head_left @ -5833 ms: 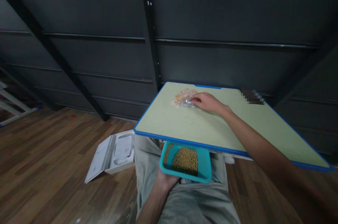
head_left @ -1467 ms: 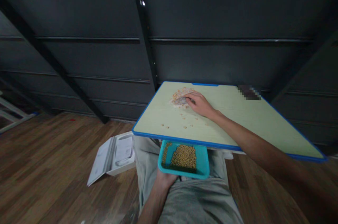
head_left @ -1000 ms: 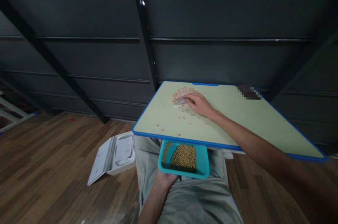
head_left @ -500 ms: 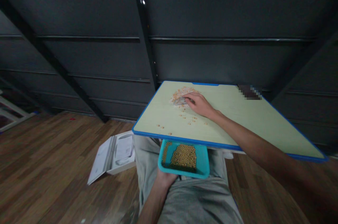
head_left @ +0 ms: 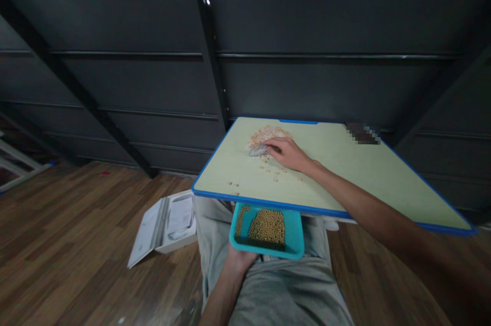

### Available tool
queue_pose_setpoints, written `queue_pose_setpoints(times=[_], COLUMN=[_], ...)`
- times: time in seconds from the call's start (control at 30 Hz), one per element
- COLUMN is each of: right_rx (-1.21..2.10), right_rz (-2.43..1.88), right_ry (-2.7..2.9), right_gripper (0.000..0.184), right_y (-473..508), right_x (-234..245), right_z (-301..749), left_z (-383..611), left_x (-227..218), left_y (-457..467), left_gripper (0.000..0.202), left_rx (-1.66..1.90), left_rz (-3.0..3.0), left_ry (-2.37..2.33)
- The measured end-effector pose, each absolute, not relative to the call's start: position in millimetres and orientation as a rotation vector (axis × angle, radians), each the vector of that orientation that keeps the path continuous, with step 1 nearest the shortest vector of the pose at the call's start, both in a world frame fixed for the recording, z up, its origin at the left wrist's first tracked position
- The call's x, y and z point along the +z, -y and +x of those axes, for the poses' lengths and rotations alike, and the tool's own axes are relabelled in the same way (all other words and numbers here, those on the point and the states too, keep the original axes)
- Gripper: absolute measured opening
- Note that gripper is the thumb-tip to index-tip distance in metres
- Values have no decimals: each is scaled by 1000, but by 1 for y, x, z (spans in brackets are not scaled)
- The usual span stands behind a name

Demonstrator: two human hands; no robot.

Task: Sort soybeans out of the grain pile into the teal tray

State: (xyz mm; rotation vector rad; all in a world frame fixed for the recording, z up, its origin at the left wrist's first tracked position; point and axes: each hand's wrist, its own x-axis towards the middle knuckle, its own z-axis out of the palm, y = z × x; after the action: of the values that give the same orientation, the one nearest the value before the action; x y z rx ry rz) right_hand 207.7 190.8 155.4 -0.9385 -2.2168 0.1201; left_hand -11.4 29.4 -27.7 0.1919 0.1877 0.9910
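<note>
My right hand [head_left: 287,153] is closed on a translucent pale-grey piece [head_left: 258,150], whose exact kind I cannot make out. The piece rests low on the table beside the near side of a spread pile of white grains and yellowish beans [head_left: 268,133]. Several loose beans [head_left: 268,170] lie between the pile and the table's front edge. Below that edge, my left hand [head_left: 242,258] supports a turquoise plastic tray [head_left: 294,234] from beneath, its fingers mostly hidden. Round yellowish beans [head_left: 267,226] cover the left and middle of the tray.
The pale-green table [head_left: 356,177] has a blue rim. At its far right lies a dark, pixelated object [head_left: 362,133]. An open white box [head_left: 178,221] sits on the wooden floor at left. A dark panelled wall [head_left: 326,90] stands behind the table.
My right hand and the translucent piece have shifted slightly towards me, exposing more of the pile behind. One loose bean near the front edge has moved left. The tray has stayed put.
</note>
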Motion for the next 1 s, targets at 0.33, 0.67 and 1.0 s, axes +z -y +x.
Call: queue_pose_setpoints(times=[0.33,0.67,1.0], right_rx=[152,152,172], right_rz=[-938,-927,-898], right_ry=[2248,2259,2261], right_gripper=[28,25,25], right_y=[-188,-183,-181], right_x=[156,159,159], right_z=[206,203,201], left_z=[-13,-15,-11], left_x=[-31,-32,-26], left_y=[-27,-27,-28], left_gripper=[49,43,46], left_rx=[995,1000,995], left_rz=[278,291,263], left_ry=[-189,-187,-155])
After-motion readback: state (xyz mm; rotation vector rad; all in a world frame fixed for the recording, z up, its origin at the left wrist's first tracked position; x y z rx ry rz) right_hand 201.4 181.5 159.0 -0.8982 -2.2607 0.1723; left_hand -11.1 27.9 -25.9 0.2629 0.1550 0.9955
